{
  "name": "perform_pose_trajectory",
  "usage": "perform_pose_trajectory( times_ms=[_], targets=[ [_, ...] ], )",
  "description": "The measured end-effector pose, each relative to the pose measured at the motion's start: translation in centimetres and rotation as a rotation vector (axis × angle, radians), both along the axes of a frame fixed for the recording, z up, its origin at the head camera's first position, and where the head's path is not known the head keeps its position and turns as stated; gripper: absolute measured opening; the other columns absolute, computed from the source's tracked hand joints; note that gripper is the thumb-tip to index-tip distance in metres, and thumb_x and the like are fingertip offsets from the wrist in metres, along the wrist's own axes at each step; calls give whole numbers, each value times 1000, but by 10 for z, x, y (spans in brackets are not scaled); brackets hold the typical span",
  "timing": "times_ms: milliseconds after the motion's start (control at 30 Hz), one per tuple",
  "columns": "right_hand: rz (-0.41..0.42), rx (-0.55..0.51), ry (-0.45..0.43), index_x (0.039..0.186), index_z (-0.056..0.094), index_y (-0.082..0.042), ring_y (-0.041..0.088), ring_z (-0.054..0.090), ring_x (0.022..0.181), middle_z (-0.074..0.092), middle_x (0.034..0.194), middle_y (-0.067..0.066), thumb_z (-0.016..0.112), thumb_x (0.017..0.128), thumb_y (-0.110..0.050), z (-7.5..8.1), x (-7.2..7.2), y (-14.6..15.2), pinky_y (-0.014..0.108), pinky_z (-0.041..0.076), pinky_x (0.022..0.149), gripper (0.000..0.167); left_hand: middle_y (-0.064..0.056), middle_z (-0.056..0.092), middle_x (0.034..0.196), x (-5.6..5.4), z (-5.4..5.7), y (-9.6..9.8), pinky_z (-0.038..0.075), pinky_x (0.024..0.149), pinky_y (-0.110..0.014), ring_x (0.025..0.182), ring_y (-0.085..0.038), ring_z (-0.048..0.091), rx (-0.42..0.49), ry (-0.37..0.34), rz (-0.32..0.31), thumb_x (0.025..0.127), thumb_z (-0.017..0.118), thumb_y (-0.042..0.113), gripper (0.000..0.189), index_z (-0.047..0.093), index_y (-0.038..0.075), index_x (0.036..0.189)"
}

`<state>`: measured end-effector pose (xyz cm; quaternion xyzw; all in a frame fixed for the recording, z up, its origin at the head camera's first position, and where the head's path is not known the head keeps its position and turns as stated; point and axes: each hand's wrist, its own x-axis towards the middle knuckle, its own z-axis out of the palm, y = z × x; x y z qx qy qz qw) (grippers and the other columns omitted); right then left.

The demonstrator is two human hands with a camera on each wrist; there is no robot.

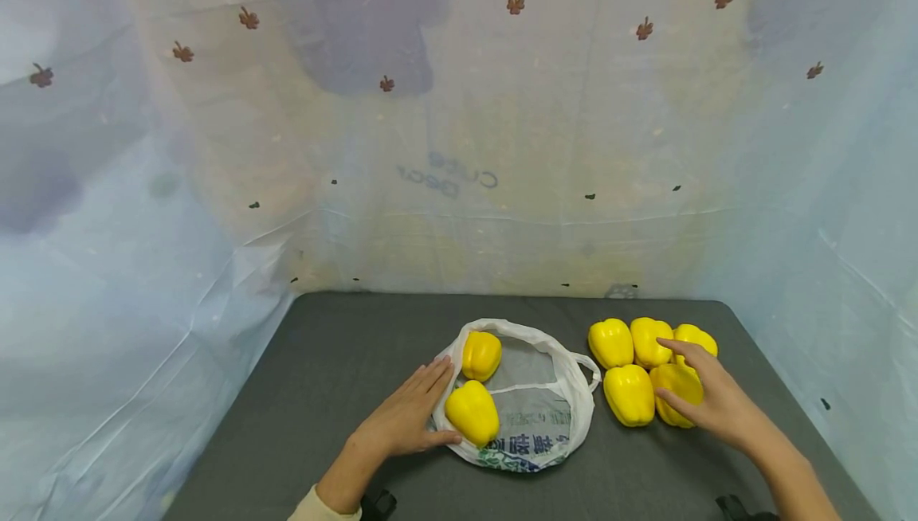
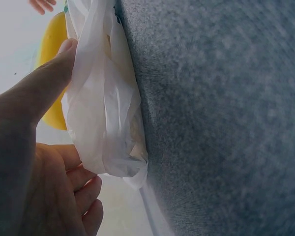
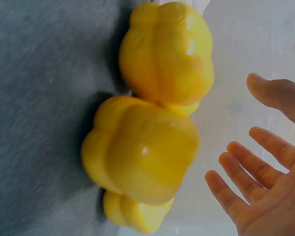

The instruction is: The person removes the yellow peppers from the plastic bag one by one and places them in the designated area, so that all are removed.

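Observation:
A white plastic bag (image 1: 582, 417) lies with its mouth spread wide. Inside are two yellow bell peppers, one toward the back (image 1: 481, 355) and one nearer the front (image 1: 472, 413). My left hand (image 1: 403, 417) rests against the bag's left rim, thumb and fingers extended along it. In the left wrist view, the thumb (image 2: 64, 56) touches the bag's side by a pepper. On the right, several more yellow bell peppers (image 1: 629, 395) stand close together. Above the nearest right pepper (image 3: 145, 150), my right hand (image 1: 717, 401) hovers with spread fingers, holding nothing.
Everything lies on a dark grey table (image 1: 323, 378). A pale patterned sheet (image 1: 459, 131) hangs behind the table and along both sides. One bag handle loop (image 1: 592, 370) sticks out toward the pepper group.

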<state>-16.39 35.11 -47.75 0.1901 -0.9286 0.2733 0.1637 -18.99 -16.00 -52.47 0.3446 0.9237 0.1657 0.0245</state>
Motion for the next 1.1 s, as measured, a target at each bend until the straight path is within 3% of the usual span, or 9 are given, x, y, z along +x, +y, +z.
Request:
perform_pose_trajectory(
  times_ms=[167,233,400,467,600,700,867,1000,1100],
  targets=[
    [30,-33,-29,151,53,-2,50,53,128,55,147,23,91,88,-15,8,-2,-13,73,48,94,75,-18,19,178,0,0,-1,5,136,-41,165,-31,19,11,5,-9,96,62,75,114,21,-1,170],
    [36,-25,-18,151,54,-2,47,53,128,55,148,21,91,87,-15,10,-2,-18,68,49,96,74,-18,19,178,0,0,0,7,136,-44,165,-31,19,2,7,-7,96,62,75,114,21,-1,170],
    [86,6,63,150,56,-4,31,59,122,58,147,14,94,83,-11,8,-6,-30,27,52,100,78,-15,18,179,1,7,3,16,134,-52,165,-30,20,-44,-29,20,95,70,69,113,22,0,170],
    [114,8,86,151,56,-5,28,59,121,59,147,12,95,81,-10,7,-8,-35,12,46,100,80,-13,17,180,0,5,3,18,134,-53,166,-28,18,-62,-25,29,95,70,69,113,21,2,171],
    [162,0,115,150,56,-6,19,59,118,60,144,11,96,78,-8,5,-12,-45,15,50,96,82,-11,16,180,0,5,3,17,134,-53,166,-27,17,-65,-26,31,95,70,69,113,20,3,171],
    [199,-30,120,150,57,-6,13,54,123,61,143,13,96,77,-6,3,-13,-51,9,41,103,82,-12,16,180,0,8,4,17,134,-52,166,-28,17,-68,-37,32,95,71,68,112,21,2,171],
    [219,-63,52,152,54,-7,15,48,138,59,148,13,95,81,-8,-1,-12,-63,-1,18,112,82,-11,17,180,0,7,5,17,135,-51,166,-27,17,-82,-33,38,95,71,68,112,21,3,171],
    [223,-47,13,154,53,-9,22,51,139,58,152,8,95,82,-13,-2,-12,-75,0,20,113,83,-11,17,180,0,7,4,17,135,-51,166,-27,17,-82,-30,37,95,71,68,112,21,3,171],
    [232,-15,-2,155,53,-11,26,54,138,59,152,4,95,84,-18,-3,-13,-85,9,32,116,83,-12,17,180,0,8,4,17,134,-52,166,-28,17,-76,-30,33,95,71,68,113,21,2,171]
  ],
)
